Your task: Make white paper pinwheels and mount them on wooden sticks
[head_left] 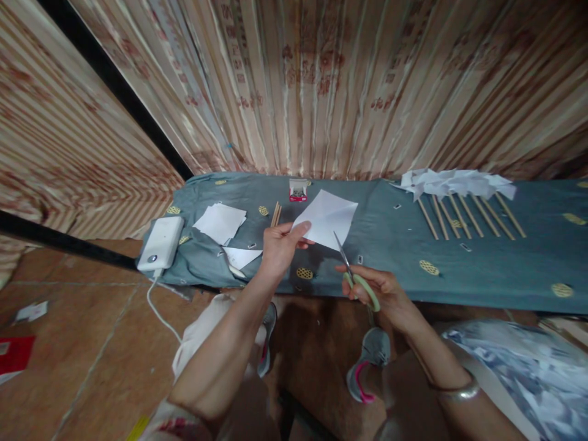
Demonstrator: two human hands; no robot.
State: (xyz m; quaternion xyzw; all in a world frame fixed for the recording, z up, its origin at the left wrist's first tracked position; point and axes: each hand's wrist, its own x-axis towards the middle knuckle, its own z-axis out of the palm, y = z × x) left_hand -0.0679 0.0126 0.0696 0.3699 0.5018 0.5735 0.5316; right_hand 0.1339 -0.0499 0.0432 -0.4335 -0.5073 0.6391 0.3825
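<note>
My left hand [285, 244] pinches the left corner of a square white sheet of paper [328, 214], held above the cloth-covered bench. Faint crease lines cross the sheet. In my right hand [374, 288] is a pair of scissors [362, 286] with light green handles, my fingers through the loops. The blades point up at the paper's lower right edge; whether they are cutting into it I cannot tell. Behind my left hand lie a few thin wooden sticks [276, 214], partly hidden. A small red and white box [298, 190] with its lid up stands beyond them.
To the left are stacked white paper squares [221, 222], a cut paper piece [243, 257] and a white power bank [162, 244] with a cable. Several paper pinwheels on sticks [459, 184] lie at the right of the blue-green cloth [386, 245]. A patterned curtain [312, 92] hangs behind.
</note>
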